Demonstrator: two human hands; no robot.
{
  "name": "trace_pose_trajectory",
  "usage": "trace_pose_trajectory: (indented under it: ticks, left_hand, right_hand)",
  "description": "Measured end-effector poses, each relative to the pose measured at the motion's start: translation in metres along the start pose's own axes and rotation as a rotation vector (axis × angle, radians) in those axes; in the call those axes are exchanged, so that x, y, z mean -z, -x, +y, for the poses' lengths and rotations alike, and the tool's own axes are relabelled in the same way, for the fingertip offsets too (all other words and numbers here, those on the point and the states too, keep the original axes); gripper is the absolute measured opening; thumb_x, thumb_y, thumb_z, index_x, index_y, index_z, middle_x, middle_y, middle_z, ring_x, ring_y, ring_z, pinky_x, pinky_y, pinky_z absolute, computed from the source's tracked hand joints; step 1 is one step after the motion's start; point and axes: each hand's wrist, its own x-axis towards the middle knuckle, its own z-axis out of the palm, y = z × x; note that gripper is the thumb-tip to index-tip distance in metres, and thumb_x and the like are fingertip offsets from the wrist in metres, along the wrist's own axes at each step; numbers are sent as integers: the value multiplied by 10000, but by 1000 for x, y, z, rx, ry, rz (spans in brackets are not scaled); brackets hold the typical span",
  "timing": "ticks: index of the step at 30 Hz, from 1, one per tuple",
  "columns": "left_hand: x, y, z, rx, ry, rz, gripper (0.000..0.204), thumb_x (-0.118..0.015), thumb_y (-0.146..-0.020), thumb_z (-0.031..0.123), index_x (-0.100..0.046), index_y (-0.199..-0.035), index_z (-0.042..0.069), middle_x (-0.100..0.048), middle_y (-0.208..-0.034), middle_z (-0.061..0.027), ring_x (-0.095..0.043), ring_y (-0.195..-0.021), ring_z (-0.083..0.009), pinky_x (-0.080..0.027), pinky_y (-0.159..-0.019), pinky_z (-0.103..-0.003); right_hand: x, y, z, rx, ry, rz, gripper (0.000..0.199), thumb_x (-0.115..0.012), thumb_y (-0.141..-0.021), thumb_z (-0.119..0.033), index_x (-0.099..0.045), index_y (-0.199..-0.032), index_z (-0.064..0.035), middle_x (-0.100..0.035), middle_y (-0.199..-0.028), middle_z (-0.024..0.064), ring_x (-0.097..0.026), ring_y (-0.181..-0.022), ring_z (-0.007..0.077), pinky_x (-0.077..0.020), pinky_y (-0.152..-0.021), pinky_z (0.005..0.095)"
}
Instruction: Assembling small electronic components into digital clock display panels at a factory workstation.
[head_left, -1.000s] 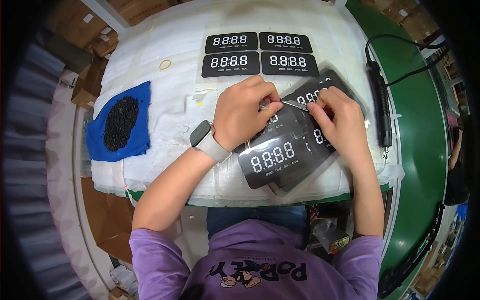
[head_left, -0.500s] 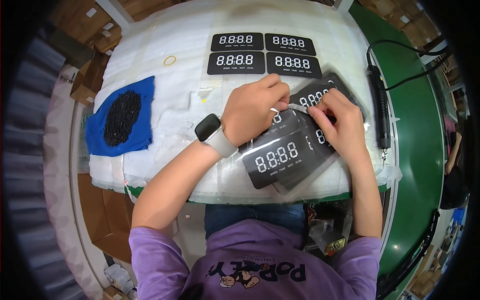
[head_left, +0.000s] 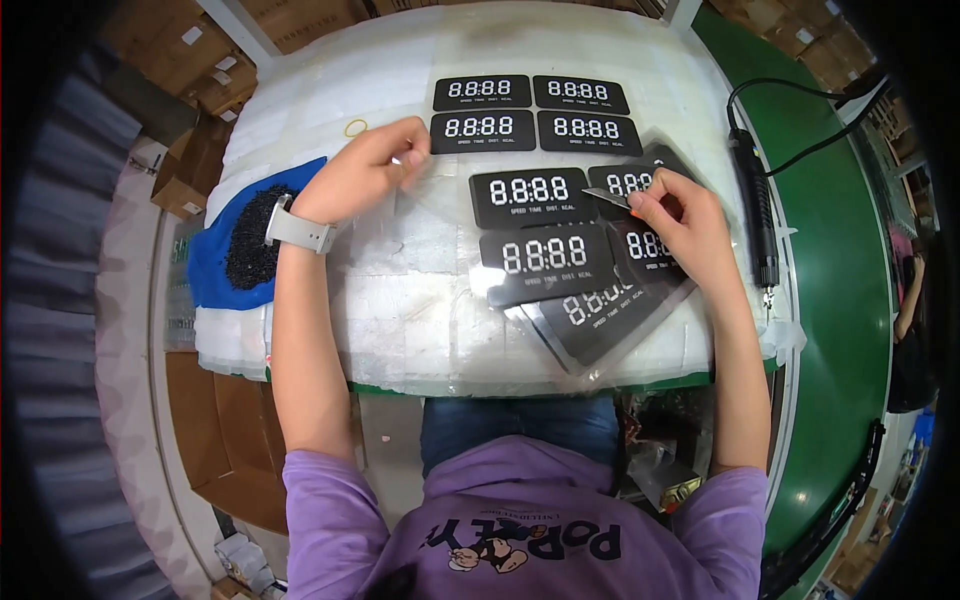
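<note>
White foam sheeting (head_left: 420, 290) covers the workbench, with cardboard boxes (head_left: 200, 70) stacked off to the far left and a green conveyor belt (head_left: 840, 300) running along the right side. At the far edge of the foam four black display panels (head_left: 535, 112) with white digits lie in a neat two-by-two block, and a yellow rubber band (head_left: 355, 127) sits just to their left. A blue cloth (head_left: 215, 270) near the left edge carries a heap of small black parts (head_left: 255, 235).

The person in the purple shirt (head_left: 520, 540) works with both arms stretched over the foam. The left hand (head_left: 365, 172), with a white watch (head_left: 298, 228) on its wrist, has its fingers pinched together on a piece of clear film (head_left: 425, 195) that is hard to make out against the white surface; it hovers just left of the loose panels. The right hand (head_left: 685, 225) is curled closed around a thin blade-like tool (head_left: 606, 197), its tip resting on the upper right corner of the nearest loose panel (head_left: 533, 195).

Below that panel another black panel (head_left: 548, 262) lies flat, and further panels in clear wrapping (head_left: 600, 320) fan out underneath, overlapping each other toward the near edge of the bench. A black electric screwdriver (head_left: 755, 210) with its cable lies to the right of the right hand, well apart from the panels.
</note>
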Motion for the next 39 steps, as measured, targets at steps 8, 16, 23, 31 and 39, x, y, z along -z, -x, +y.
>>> trace_pose_trajectory:
  ticks: [8,16,23,31,39]
  left_hand:
    - [-14,-20,-3,211,261,861,138,-601,-983,174,-579,-938,45,-541,-709,13,-473,-656,-108,-420,-612,-293]
    - [6,-6,-11,12,167,1084,180,-741,-871,17,-609,-991,36,-545,-741,34,-494,-636,-59,-464,-587,-233]
    - [-50,-13,46,-144,359,618,170,-597,-992,60,-661,-1137,-1,-723,-949,-54,-584,-672,-83,-493,-642,-209]
    - [-130,-26,61,-340,-202,389,165,-779,-783,133,-680,-885,51,-619,-716,-77,-627,-639,-211,-478,-584,-340]
    - [-139,-27,51,-328,-228,386,179,-778,-773,123,-667,-907,81,-612,-738,-71,-617,-651,-233,-479,-598,-347]
  right_hand:
    - [-12,-3,11,138,-152,32,213,-745,-894,-179,-655,-841,6,-595,-692,49,-493,-606,116,-414,-582,286]
    - [2,-4,4,153,-86,-93,224,-758,-877,-191,-680,-837,15,-643,-715,46,-541,-621,106,-438,-593,271]
    - [22,14,-27,171,-27,57,185,-769,-855,-172,-699,-847,-1,-650,-730,62,-569,-617,125,-444,-578,279]
    - [-12,42,-19,39,334,231,216,-728,-877,-181,-614,-767,-34,-607,-772,111,-655,-681,345,-509,-610,450]
    - [-4,42,-20,94,302,148,197,-723,-862,-161,-594,-777,-38,-589,-764,98,-631,-661,345,-484,-588,452]
